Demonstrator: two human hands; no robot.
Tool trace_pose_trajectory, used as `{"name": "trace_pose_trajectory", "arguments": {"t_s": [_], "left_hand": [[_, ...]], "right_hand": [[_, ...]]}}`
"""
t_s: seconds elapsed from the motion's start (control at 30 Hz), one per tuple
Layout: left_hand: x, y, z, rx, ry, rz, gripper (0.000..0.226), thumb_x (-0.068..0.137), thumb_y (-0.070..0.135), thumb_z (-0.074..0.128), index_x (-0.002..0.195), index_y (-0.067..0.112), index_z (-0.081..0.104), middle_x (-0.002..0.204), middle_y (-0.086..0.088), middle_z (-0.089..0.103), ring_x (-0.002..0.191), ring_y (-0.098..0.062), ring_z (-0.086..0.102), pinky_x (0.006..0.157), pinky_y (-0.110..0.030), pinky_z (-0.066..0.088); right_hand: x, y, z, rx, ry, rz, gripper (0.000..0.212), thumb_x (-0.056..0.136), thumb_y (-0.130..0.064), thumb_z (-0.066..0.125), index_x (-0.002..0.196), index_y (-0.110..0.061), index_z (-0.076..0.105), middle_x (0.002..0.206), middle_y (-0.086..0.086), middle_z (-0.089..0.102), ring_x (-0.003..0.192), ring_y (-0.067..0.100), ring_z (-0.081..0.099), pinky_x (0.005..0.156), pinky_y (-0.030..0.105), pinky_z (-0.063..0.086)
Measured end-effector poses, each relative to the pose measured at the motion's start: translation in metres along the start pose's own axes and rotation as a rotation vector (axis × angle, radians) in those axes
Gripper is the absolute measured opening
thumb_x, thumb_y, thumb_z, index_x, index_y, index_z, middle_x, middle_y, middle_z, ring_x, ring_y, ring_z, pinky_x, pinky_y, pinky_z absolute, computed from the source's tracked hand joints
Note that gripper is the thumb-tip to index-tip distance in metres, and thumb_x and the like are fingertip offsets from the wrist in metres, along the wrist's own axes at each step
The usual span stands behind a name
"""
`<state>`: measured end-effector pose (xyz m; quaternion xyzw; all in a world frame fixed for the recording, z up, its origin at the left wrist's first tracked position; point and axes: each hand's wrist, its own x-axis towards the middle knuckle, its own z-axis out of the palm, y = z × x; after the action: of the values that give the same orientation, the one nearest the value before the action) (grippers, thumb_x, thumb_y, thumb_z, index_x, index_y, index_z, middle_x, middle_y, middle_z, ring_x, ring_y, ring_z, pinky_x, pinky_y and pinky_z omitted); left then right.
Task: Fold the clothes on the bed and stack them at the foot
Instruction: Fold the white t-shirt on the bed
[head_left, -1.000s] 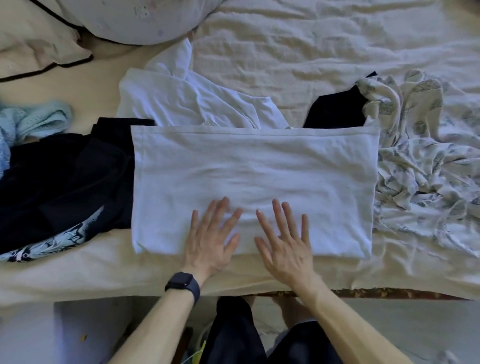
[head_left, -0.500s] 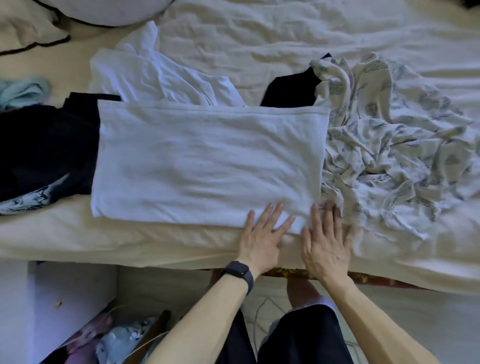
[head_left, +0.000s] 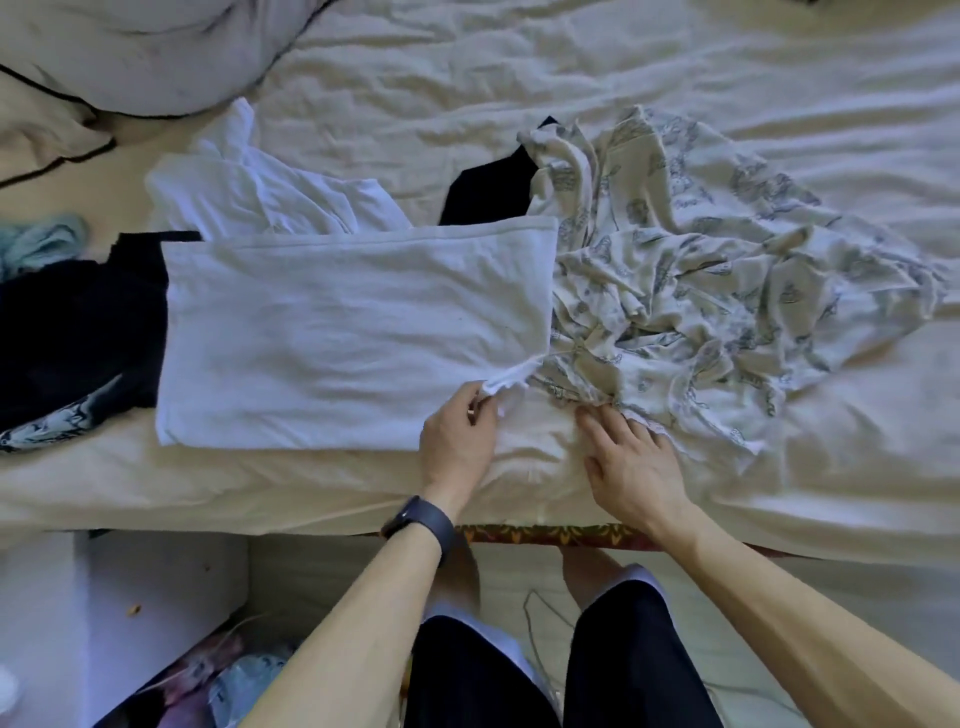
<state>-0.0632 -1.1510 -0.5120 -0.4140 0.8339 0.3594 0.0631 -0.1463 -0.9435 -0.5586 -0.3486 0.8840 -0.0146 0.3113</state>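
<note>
The left hand (head_left: 457, 441) pinches the near right corner of the shirt (head_left: 353, 332). The right hand (head_left: 634, 467) lies flat, fingers (head_left: 602, 426) straight, against the patterned garment (head_left: 701, 270). The shirt lies half-folded along the bed (head_left: 571, 62) edge. The black clothes (head_left: 78, 322) and white top (head_left: 270, 197) are unfolded, with no stack in sight.

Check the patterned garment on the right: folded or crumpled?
Crumpled: the patterned garment lies bunched in irregular wrinkles, with no straight folded edges.

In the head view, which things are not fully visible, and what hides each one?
Head view only.
1. Black garment: mostly hidden by the folded white garment and the patterned garment.
2. Dark clothes: cut off by the left edge.
3. Light blue cloth: cut off by the left edge, type unclear.
</note>
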Motion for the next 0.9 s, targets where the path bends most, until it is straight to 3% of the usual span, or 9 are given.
{"name": "trace_pose_trajectory", "arguments": {"t_s": [0.07,0.17,0.27,0.33,0.43,0.57,0.67,0.8,0.9], "left_hand": [[-0.001,0.005,-0.022,-0.127,0.098,-0.064,0.024,0.098,0.038,0.058,0.075,0.034,0.054,0.064,0.017,0.056,0.061,-0.003,0.052,0.053,-0.020,0.033],[-0.013,0.016,-0.046,-0.185,0.126,-0.055,0.020,0.094,0.038,0.061,0.075,0.042,0.057,0.066,0.022,0.059,0.063,0.002,0.055,0.054,-0.011,0.037],[-0.027,0.025,-0.057,-0.167,0.129,0.002,0.009,0.091,0.038,0.064,0.084,0.044,0.064,0.075,0.025,0.067,0.074,0.005,0.064,0.058,-0.010,0.041],[-0.034,0.027,-0.060,-0.167,0.124,0.027,0.001,0.092,0.037,0.066,0.092,0.037,0.067,0.080,0.023,0.069,0.078,0.004,0.066,0.059,-0.011,0.043],[-0.041,0.028,-0.064,-0.136,0.140,0.085,0.005,0.092,0.037,0.064,0.097,0.037,0.065,0.084,0.022,0.069,0.079,0.002,0.066,0.060,-0.016,0.047],[-0.044,0.022,-0.072,-0.182,0.120,0.064,0.005,0.092,0.035,0.065,0.096,0.034,0.066,0.083,0.020,0.070,0.079,0.000,0.067,0.062,-0.023,0.050],[-0.042,0.013,-0.084,-0.373,0.088,-0.015,0.005,0.090,0.035,0.064,0.092,0.036,0.069,0.078,0.018,0.069,0.074,-0.001,0.065,0.063,-0.015,0.045],[-0.033,-0.010,-0.103,-0.573,0.112,-0.169,0.014,0.090,0.032,0.065,0.083,0.043,0.069,0.068,0.015,0.065,0.067,-0.005,0.060,0.070,-0.035,0.053],[-0.022,-0.033,-0.117,-0.726,0.122,-0.285,0.008,0.086,0.035,0.066,0.081,0.036,0.072,0.069,0.013,0.063,0.071,-0.008,0.061,0.072,-0.039,0.055]], "right_hand": [[0.007,-0.017,-0.027,0.240,0.086,0.075,0.034,0.098,-0.039,0.049,0.125,-0.025,0.064,0.129,-0.001,0.063,0.112,0.027,0.060,0.087,0.040,0.047],[0.029,-0.043,-0.071,0.905,0.098,0.281,0.038,0.093,-0.061,0.050,0.092,-0.030,0.072,0.088,-0.013,0.074,0.083,0.012,0.070,0.067,0.030,0.049],[0.071,-0.063,-0.103,1.591,-0.084,0.385,0.041,0.095,-0.062,0.057,0.095,-0.022,0.067,0.086,-0.008,0.071,0.066,0.009,0.066,0.059,0.025,0.049],[0.100,-0.071,-0.114,1.759,-0.207,0.356,0.043,0.096,-0.057,0.059,0.099,-0.015,0.062,0.081,0.004,0.057,0.060,0.016,0.051,0.056,0.028,0.042],[0.132,-0.079,-0.124,1.774,-0.223,0.333,0.040,0.095,-0.048,0.065,0.102,-0.009,0.064,0.073,0.012,0.058,0.057,0.027,0.052,0.056,0.028,0.040],[0.159,-0.088,-0.135,1.660,-0.309,0.401,0.031,0.094,-0.042,0.067,0.089,-0.011,0.067,0.063,0.003,0.068,0.052,0.018,0.068,0.047,0.024,0.052],[0.177,-0.098,-0.140,1.516,-0.249,0.423,0.016,0.095,-0.031,0.064,0.090,-0.016,0.060,0.082,0.004,0.068,0.070,0.017,0.070,0.066,0.032,0.061],[0.202,-0.114,-0.151,1.180,-0.143,0.372,0.011,0.094,-0.013,0.061,0.084,-0.015,0.057,0.098,0.007,0.064,0.077,0.016,0.065,0.074,0.029,0.062],[0.212,-0.138,-0.166,0.777,-0.061,0.314,0.006,0.090,-0.013,0.058,0.092,-0.008,0.061,0.091,0.009,0.064,0.081,0.023,0.064,0.076,0.035,0.061]]}}
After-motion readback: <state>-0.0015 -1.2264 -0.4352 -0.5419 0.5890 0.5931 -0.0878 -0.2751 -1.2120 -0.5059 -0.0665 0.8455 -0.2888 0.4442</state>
